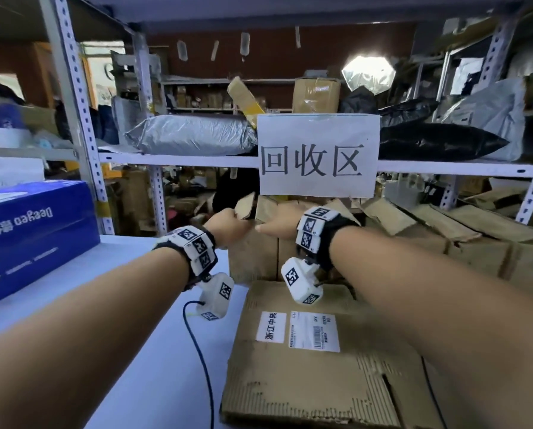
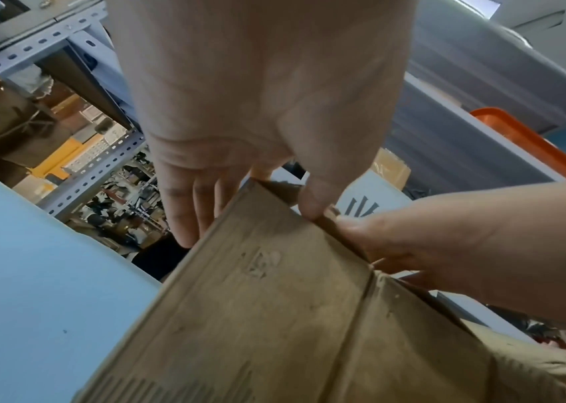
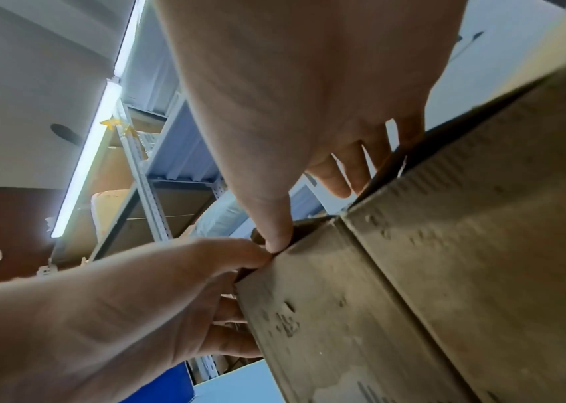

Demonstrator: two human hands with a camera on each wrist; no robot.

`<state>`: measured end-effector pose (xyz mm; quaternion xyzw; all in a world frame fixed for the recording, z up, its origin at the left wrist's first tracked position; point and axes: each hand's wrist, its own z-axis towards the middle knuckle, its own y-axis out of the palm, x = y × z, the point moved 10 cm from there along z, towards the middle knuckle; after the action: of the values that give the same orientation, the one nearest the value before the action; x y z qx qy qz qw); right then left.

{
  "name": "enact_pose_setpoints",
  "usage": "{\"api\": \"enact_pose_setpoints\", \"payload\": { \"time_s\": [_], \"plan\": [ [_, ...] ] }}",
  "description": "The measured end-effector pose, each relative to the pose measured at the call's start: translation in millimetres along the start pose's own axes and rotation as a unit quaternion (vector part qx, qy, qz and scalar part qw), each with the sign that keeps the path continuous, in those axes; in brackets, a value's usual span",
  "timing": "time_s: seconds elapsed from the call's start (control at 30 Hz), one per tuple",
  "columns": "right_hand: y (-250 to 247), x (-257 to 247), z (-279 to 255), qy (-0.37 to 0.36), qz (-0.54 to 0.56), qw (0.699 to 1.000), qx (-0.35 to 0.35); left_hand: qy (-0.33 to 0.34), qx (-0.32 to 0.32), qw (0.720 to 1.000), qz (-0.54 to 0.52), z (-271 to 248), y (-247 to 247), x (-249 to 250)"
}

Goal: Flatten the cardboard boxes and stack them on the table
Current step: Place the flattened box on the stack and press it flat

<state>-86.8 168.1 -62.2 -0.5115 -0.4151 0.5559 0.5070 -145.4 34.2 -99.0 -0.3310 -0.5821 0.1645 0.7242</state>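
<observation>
Left hand [image 1: 228, 222] pinching top corner flap of upright corrugated cardboard box [image 1: 256, 255], thumb outside and fingers behind, right hand [image 1: 279, 219] gripping same top edge just beside it, thumbs nearly touching, box standing at far edge of pale blue table [image 1: 135, 335], scuffed flattened cardboard [image 1: 305, 382] with white shipping labels lying flat in front, glossy blue carton [image 1: 33, 230] left.

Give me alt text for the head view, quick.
Both hands, left hand and right hand, grip the top edge of an upright cardboard box at the table's far side. A flattened box lies nearer, a blue box sits left.
</observation>
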Motion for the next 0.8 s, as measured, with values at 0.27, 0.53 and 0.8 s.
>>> {"api": "enact_pose_setpoints", "payload": {
  "time_s": [0.27, 0.53, 0.8],
  "plan": [
    [0, 12, 4, 0.08, -0.01, 0.996, 0.038, -0.024, 0.098, 0.993, -0.06, 5, -34, -13],
    [-46, -7, -30, 0.101, 0.225, 0.962, 0.115, 0.049, 0.179, 0.98, -0.072, -60, -96, 32],
    [-39, 9, -147, 0.081, 0.665, 0.737, 0.091, 0.111, 0.213, 0.924, -0.299, -187, -87, 60]
  ]
}}
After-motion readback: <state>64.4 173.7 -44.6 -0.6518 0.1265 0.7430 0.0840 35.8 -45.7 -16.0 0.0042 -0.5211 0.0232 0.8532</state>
